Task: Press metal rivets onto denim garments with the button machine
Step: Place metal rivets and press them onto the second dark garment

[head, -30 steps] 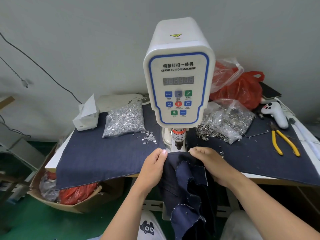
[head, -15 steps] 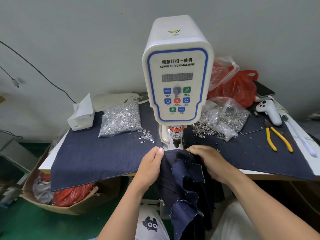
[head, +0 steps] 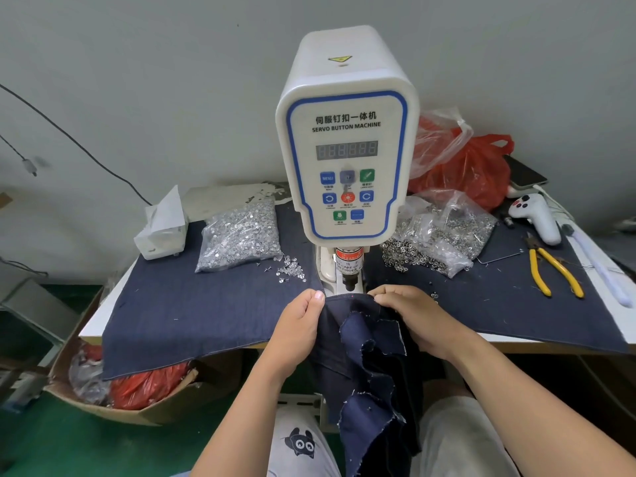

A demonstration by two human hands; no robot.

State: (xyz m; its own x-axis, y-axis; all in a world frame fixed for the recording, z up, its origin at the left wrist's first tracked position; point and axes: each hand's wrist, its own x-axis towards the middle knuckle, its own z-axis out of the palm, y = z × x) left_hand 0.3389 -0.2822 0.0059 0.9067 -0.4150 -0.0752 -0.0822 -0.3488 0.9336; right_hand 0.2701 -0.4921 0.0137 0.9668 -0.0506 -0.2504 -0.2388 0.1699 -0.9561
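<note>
A white servo button machine [head: 346,160] stands at the middle of the table, its press head [head: 349,278] pointing down just beyond my hands. A dark denim garment [head: 364,359] hangs over the table's front edge, its top edge stretched flat right below the press head. My left hand [head: 299,325] pinches that edge on the left. My right hand [head: 409,313] pinches it on the right. A clear bag of silver rivets [head: 241,235] lies left of the machine, with loose rivets [head: 290,268] beside it. A second bag of metal rings [head: 444,232] lies on the right.
Dark denim cloth [head: 192,311] covers the tabletop. A white tissue box [head: 161,225] sits at back left. Yellow pliers [head: 550,270], a white controller [head: 537,215] and a red plastic bag [head: 478,166] are at right. A cardboard box [head: 113,397] with red bags stands on the floor at left.
Both hands have stayed pinching the denim's top edge below the press head; they barely moved. The head camera shifted slightly.
</note>
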